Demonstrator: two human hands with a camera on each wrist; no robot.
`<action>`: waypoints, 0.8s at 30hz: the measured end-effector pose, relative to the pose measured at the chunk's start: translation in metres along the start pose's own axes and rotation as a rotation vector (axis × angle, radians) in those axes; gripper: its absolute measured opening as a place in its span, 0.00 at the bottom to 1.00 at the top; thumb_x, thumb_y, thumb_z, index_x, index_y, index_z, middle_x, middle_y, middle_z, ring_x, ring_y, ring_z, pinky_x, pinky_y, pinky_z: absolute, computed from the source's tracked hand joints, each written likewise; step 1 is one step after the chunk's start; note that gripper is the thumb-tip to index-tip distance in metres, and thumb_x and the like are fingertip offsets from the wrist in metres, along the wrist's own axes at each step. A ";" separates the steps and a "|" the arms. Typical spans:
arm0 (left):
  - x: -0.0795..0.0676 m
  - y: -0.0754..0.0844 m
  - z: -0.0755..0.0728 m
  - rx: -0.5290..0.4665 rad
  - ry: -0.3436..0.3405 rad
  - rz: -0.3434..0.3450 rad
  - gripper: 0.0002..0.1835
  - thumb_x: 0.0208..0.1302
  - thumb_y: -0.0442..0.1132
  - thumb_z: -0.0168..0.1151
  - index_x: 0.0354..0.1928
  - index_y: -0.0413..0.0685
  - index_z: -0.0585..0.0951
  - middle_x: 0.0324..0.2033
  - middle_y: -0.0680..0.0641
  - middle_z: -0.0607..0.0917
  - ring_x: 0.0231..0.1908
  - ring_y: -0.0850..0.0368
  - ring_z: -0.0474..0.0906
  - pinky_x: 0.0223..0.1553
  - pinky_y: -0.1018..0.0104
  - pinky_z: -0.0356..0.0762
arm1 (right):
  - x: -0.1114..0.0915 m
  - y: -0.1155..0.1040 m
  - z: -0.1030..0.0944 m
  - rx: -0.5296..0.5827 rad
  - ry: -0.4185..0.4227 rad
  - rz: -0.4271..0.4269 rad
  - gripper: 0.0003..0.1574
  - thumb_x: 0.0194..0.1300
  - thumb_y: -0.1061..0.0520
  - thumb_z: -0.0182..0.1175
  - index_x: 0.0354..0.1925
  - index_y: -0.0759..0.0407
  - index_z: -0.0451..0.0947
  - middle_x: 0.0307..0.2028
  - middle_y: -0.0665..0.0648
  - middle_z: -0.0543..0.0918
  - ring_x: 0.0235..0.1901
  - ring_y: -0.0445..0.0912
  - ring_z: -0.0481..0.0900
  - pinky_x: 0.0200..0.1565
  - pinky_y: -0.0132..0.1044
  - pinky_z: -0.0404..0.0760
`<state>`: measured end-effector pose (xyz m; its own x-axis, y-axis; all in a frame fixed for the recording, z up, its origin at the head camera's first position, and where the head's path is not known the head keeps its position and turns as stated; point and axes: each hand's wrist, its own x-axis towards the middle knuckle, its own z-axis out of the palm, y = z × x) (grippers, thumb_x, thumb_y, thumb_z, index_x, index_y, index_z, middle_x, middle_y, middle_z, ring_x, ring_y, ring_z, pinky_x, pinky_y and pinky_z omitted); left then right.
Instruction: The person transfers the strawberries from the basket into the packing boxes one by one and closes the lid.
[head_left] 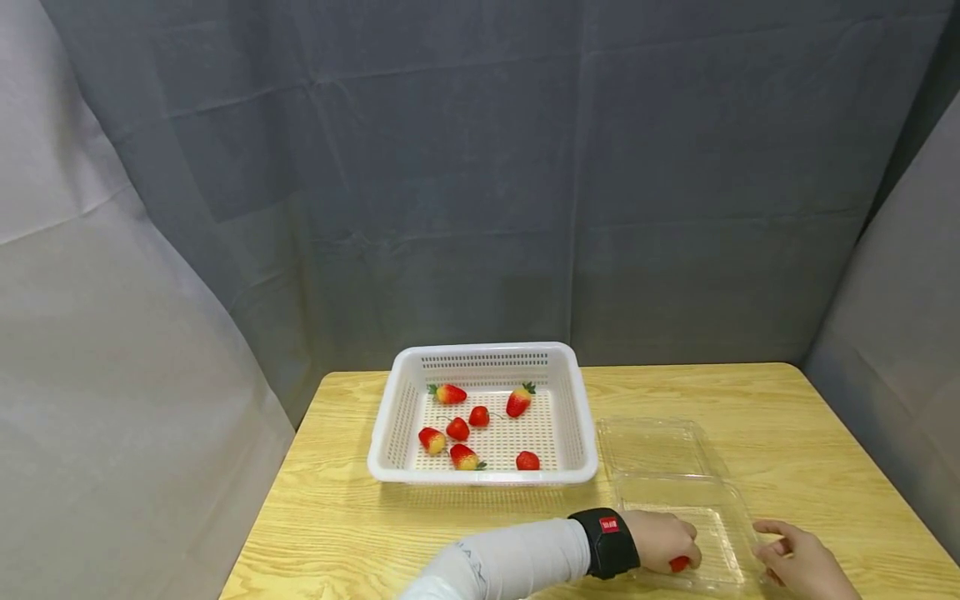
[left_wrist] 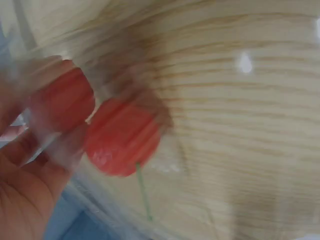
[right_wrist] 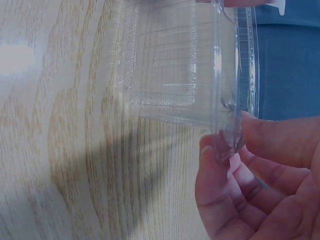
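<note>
Low in the head view, my left hand reaches into a clear hinged plastic box that lies with its lid spread open. Its fingers curl round a red strawberry. A second strawberry with a thin green stem lies right beside it, blurred behind the clear plastic. At the box's right side, my right hand pinches a corner of the box between thumb and fingers. The box wall runs up from that grip in the right wrist view.
A white perforated basket stands at the middle of the wooden table, left of the box. Inside lie several strawberries, some with leaves or stems. Grey cloth hangs behind, with pale cloth at both sides.
</note>
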<state>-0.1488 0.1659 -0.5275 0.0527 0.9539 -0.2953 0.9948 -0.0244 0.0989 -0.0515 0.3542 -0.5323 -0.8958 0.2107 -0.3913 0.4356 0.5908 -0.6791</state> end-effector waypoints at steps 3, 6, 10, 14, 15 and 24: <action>0.000 -0.001 0.007 0.030 0.002 -0.004 0.10 0.60 0.37 0.60 0.43 0.56 0.81 0.32 0.58 0.72 0.32 0.71 0.67 0.33 0.86 0.59 | 0.000 -0.001 0.000 -0.004 -0.004 -0.001 0.29 0.63 0.61 0.54 0.54 0.82 0.60 0.23 0.54 0.75 0.22 0.47 0.73 0.25 0.37 0.70; -0.001 -0.002 0.008 0.013 -0.014 -0.017 0.11 0.59 0.36 0.60 0.44 0.56 0.81 0.33 0.58 0.72 0.32 0.70 0.67 0.33 0.86 0.59 | -0.001 -0.001 0.000 -0.010 -0.006 -0.003 0.29 0.63 0.61 0.54 0.54 0.82 0.61 0.23 0.54 0.75 0.22 0.47 0.73 0.25 0.37 0.70; -0.004 -0.004 -0.001 -0.050 -0.044 -0.060 0.19 0.59 0.37 0.61 0.53 0.58 0.77 0.42 0.58 0.74 0.38 0.72 0.69 0.37 0.87 0.61 | 0.000 0.000 -0.001 -0.004 -0.007 0.000 0.29 0.63 0.60 0.54 0.54 0.82 0.61 0.23 0.54 0.75 0.22 0.47 0.73 0.25 0.37 0.70; -0.023 -0.017 -0.038 -0.077 0.052 -0.125 0.26 0.56 0.40 0.65 0.58 0.57 0.73 0.50 0.58 0.73 0.48 0.72 0.68 0.47 0.88 0.59 | 0.000 0.001 -0.001 -0.008 -0.007 -0.010 0.30 0.63 0.59 0.55 0.54 0.82 0.61 0.23 0.54 0.75 0.22 0.47 0.74 0.26 0.38 0.71; -0.031 -0.023 -0.050 -0.077 0.092 -0.156 0.26 0.55 0.41 0.65 0.58 0.57 0.73 0.51 0.58 0.73 0.50 0.72 0.67 0.49 0.87 0.58 | 0.000 0.001 -0.001 -0.012 -0.008 -0.013 0.30 0.63 0.59 0.55 0.54 0.82 0.61 0.23 0.54 0.75 0.22 0.47 0.74 0.26 0.38 0.71; -0.104 -0.105 -0.082 -0.079 0.231 -0.442 0.18 0.51 0.37 0.67 0.47 0.49 0.80 0.44 0.51 0.77 0.44 0.61 0.74 0.44 0.78 0.68 | -0.001 0.000 -0.002 -0.031 -0.007 -0.021 0.29 0.63 0.60 0.54 0.53 0.82 0.61 0.23 0.54 0.75 0.22 0.47 0.74 0.26 0.38 0.70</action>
<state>-0.2661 0.0933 -0.4294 -0.4017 0.9093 -0.1085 0.9075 0.4112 0.0863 -0.0513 0.3553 -0.5307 -0.9042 0.1927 -0.3811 0.4134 0.6192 -0.6676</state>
